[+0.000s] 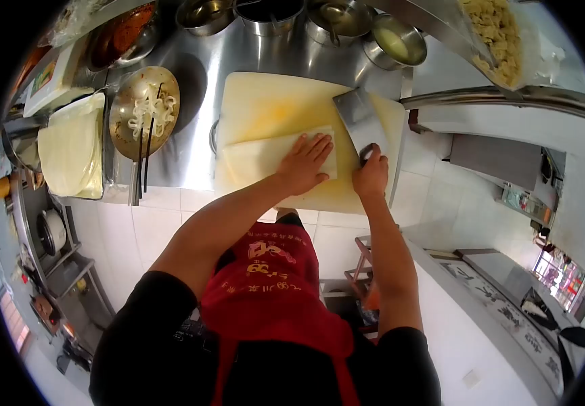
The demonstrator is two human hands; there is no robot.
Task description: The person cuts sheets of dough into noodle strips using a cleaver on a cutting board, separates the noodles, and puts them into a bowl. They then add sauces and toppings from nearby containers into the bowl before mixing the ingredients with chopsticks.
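Observation:
My left hand (306, 164) lies flat, fingers spread, on a pale, folded sheet of food (255, 159) that looks like dough or bean curd skin. The sheet rests on a yellowish cutting board (258, 86). At the board's right side, my right hand (371, 174) is wrapped round the handle of a cleaver (360, 118). Its broad blade points away from me over the board, to the right of the sheet's end.
Left of the board stands a pan (124, 108) with wide noodles (151, 111) and dark chopsticks (149, 145). Farther left is a stack of pale sheets (72, 145) in plastic. Metal bowls (390, 44) line the counter's back. A metal rail (509, 98) runs off to the right.

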